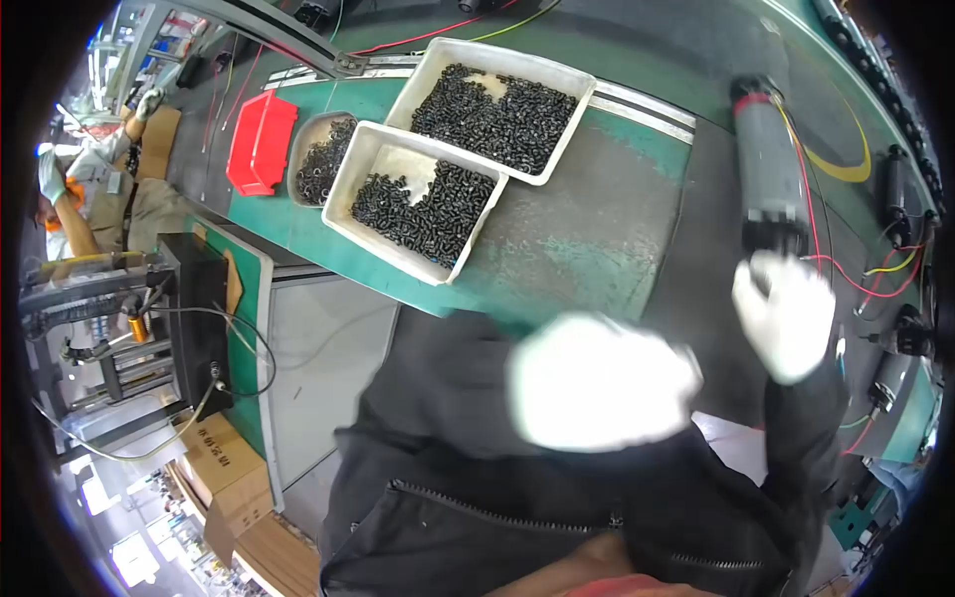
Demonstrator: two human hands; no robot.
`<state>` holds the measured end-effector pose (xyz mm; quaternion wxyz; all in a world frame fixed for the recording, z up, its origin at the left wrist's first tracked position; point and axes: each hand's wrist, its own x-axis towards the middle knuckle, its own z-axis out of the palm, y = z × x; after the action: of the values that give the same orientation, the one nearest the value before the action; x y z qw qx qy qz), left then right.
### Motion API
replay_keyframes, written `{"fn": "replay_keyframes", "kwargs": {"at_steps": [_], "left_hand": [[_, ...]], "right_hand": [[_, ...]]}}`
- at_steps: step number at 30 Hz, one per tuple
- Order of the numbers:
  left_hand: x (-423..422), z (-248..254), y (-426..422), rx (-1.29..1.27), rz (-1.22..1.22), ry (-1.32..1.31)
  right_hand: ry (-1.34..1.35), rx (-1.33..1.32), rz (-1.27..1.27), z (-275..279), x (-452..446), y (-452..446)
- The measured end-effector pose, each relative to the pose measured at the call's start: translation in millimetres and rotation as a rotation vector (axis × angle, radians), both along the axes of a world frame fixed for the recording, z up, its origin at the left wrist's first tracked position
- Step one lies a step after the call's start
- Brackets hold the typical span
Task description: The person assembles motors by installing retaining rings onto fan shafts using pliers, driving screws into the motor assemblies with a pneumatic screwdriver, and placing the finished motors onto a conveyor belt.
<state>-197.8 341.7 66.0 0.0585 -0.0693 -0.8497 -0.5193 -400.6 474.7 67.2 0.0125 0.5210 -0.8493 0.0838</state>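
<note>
My left hand (602, 383), in a white glove, is in front of my dark jacket and below the worn green-grey tabletop (587, 249). Motion and glare smear its fingers, so I cannot see whether it holds anything. My right hand (786, 318), also white-gloved, is at the lower end of a grey cylinder (771, 169) with black ends. Its thumb and fingers curl towards each other around a small dark gap; what they hold, if anything, is too blurred to name. Whether the hand touches the cylinder I cannot tell.
Two white trays (477, 164) (338, 204) hold many small black parts. Beside them are a grey bowl (296, 164) of rings and a red bin (261, 144). Wires (875, 289) run at the right. A co-worker's gloved hand (50, 174) shows far left, above a machine frame (109, 328).
</note>
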Motion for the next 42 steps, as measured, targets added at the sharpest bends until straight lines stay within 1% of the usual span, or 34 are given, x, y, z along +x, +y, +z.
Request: {"fn": "replay_keyframes", "kwargs": {"at_steps": [1,3,4,5,7,10,11,12,13,14,15,17,18,19,20,21,22,23,25,26,27,28,29,30,31,32,33,35,36,37,39,40,41,42], "left_hand": [[8,25,-39,-0.297,0.159,-0.09],[22,15,-99,-1.044,0.481,-0.116],[5,21,-121,-0.649,0.805,-0.418],[6,-13,-156,-0.764,0.838,-0.181],[-13,-30,-195,-0.871,0.76,-0.126],[-41,-49,-217,-1.033,0.742,-0.309],[-47,-54,-221,-1.071,0.712,-0.382],[-45,-65,-229,-1.104,0.666,-0.24],[-48,-63,-231,-1.042,0.644,-0.243],[-48,-62,-231,-1.041,0.632,-0.208],[-55,-51,-225,-1.001,0.609,-0.286],[-47,-64,-235,-0.985,0.655,-0.235],[-48,-69,-238,-1.02,0.654,-0.197],[-53,-65,-233,-1.05,0.673,-0.292],[-46,-72,-241,-1.091,0.662,-0.225],[-46,-73,-241,-1.091,0.663,-0.231],[-44,-77,-246,-1.085,0.659,-0.179],[-40,-79,-251,-1.083,0.657,-0.136],[-38,-60,-244,-0.61,0.733,-0.21],[-40,-39,-226,-0.229,0.809,-0.297],[-36,-22,-205,0.072,0.768,-0.226],[-32,-27,-188,0.4,0.71,-0.016],[-33,-7,-148,0.745,0.505,0.109],[-31,4,-113,0.43,0.558,0.175],[-32,10,-86,0.555,0.474,0.19],[-33,17,-60,0.681,0.389,0.197],[-39,19,-39,1.243,0.143,0.195],[-49,14,-10,1.39,0.046,0.146],[-61,5,3,1.479,-0.104,0.245],[-67,1,15,1.502,-0.101,0.26],[-80,-3,31,1.58,-0.209,0.267],[-82,-4,37,1.598,-0.214,0.218],[-83,-6,47,1.585,-0.099,0.198],[-85,-9,53,1.625,-0.083,0.175]], "right_hand": [[-0.006,-0.055,-0.029,-5,17,7],[-0.191,-0.02,-0.078,-10,38,17],[-0.286,-0.025,-0.085,-16,43,19],[-0.323,0.021,-0.153,-30,47,21],[-0.508,0.004,-0.139,-31,43,27],[-0.785,-0.142,-0.079,-22,36,42],[-0.932,-0.081,-0.057,-8,27,53],[-0.97,-0.078,-0.041,3,14,68],[-0.998,-0.071,-0.049,12,0,88],[-0.981,-0.309,-0.038,10,-13,113],[-0.836,-0.621,-0.137,9,-27,132],[-0.36,-1.177,-0.369,8,-55,172],[-0.039,-1.392,-0.581,13,-74,179],[0.222,-1.39,-0.823,29,-82,182],[0.592,-1.128,-0.797,24,-105,204],[0.436,-1.188,-0.749,22,-127,218],[0.394,-1.028,-0.69,15,-157,240],[0.106,-0.911,-0.557,13,-176,252],[-0.61,-1.024,-0.389,-30,-238,289],[-0.798,-0.915,-0.352,-28,-249,287],[-0.968,-0.857,-0.268,-25,-250,274],[-1.134,-0.785,-0.197,-21,-251,260],[-1.276,-0.776,-0.078,-17,-251,242],[-1.162,-0.771,-0.118,-27,-277,251],[-1.047,-0.768,-0.166,-38,-301,261],[-1.033,-0.748,-0.144,-26,-293,250],[-1.005,-0.727,-0.126,0,-276,240],[-0.993,-1.09,-0.028,42,-187,190],[-0.977,-1.293,-0.134,66,-126,155],[-1.024,-1.409,-0.001,74,-95,136],[-1.248,-1.502,0.328,84,-51,118],[-1.324,-1.516,0.423,85,-36,110],[-1.378,-1.533,0.488,86,-25,105],[-1.408,-1.548,0.526,85,-18,103]]}}
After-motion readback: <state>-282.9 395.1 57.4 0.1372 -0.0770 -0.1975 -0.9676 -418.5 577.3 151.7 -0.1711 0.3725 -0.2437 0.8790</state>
